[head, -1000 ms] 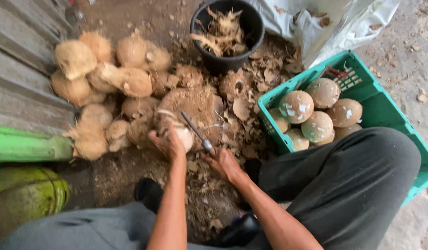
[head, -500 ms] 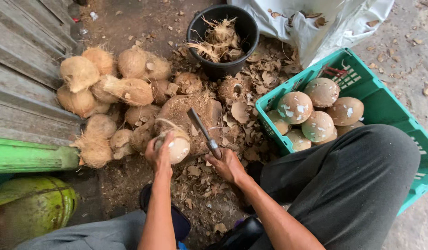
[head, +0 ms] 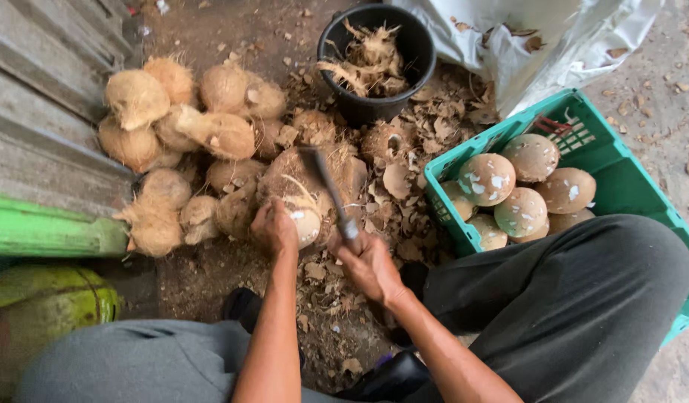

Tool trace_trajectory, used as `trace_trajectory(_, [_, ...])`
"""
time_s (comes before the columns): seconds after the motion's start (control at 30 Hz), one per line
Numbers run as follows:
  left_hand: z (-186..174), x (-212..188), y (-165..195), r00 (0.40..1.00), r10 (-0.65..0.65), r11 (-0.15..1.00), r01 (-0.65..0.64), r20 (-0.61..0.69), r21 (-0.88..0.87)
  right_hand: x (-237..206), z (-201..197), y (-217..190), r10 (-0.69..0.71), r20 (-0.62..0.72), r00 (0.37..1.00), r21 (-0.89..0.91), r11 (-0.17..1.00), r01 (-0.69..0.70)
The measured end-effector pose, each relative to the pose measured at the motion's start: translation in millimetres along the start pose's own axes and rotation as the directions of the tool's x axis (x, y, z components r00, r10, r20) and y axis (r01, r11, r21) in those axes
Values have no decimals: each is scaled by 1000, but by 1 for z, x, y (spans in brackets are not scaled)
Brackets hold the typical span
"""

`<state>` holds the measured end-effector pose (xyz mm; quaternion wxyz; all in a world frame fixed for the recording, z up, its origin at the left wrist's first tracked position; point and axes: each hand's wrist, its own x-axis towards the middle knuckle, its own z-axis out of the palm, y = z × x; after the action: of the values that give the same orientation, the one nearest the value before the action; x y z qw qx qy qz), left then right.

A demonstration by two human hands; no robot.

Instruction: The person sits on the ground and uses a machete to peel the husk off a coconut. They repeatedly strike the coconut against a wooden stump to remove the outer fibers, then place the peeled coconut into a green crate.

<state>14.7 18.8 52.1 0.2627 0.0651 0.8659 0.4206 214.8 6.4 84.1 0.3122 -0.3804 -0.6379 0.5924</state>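
1. Two hands work low over the dirt ground: the left hand [head: 273, 226] is clenched around a partly peeled coconut [head: 303, 220], pressing it against the big husked mound just behind it.
2. The right hand [head: 370, 263] is gripped tight on the handle of a knife [head: 328, 186], whose dark blade slants up and left above the coconut.
3. A pile of fibrous brown coconuts [head: 188, 127] lies to the left, beside grey wooden boards.
4. A black bucket [head: 423, 52] holding husk fibres stands beyond the hands, and loose husk chips litter the ground around it.
5. A green plastic crate [head: 620, 179] on the right holds several peeled coconuts [head: 520, 186], pale and rounded, touching one another.
6. A white sack [head: 553, 45] lies behind the crate.
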Motion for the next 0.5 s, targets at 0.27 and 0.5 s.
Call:
trace_trajectory(0.27, [16,13,-17,998,58,993,-61,-38,-102,6,13,-14,483,115,868,-272,856,-441])
trace_trajectory(0.5, [11,12,-19,989,90,996,-86,-121,31,2,6,-20,202,-39,979,-197,959,-206])
